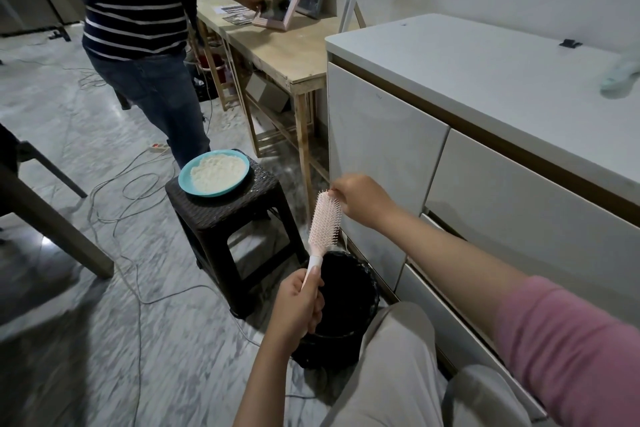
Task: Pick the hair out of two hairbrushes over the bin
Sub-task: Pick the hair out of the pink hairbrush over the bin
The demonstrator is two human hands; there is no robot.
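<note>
Hairbrush (325, 222) number one was the thing you had in hand: pink, bristles turned toward the cabinet side, held upright and tilted slightly, its head above the far rim of the black bin (360, 291) and its handle over the bin's opening. Your left hand (298, 308) was wrapped round the handle, fingers curled firmly, just above the bin's near-left rim. Your right hand (362, 199) was up at the tip of the brush head, fingers bunched in a pinch among the top bristles; whether they actually had a tuft of hair between them was too small to tell. I judged that you were in the picking step on the first brush, working at the top of the head. A pale green object (620, 74), blurred, lay on the white cabinet top (485, 73) well beyond the bin and to its right; it could have been the second brush, but that could not be made out. The next move called for drawing the pinch clear of the bristles, bringing it over the bin's mouth and letting go there, since your pinching hand sat past the bin's far edge, where loose hair might have dropped to the floor. A dark stool (225, 218) with a teal plate (183, 180) stood just left of the bin.
</note>
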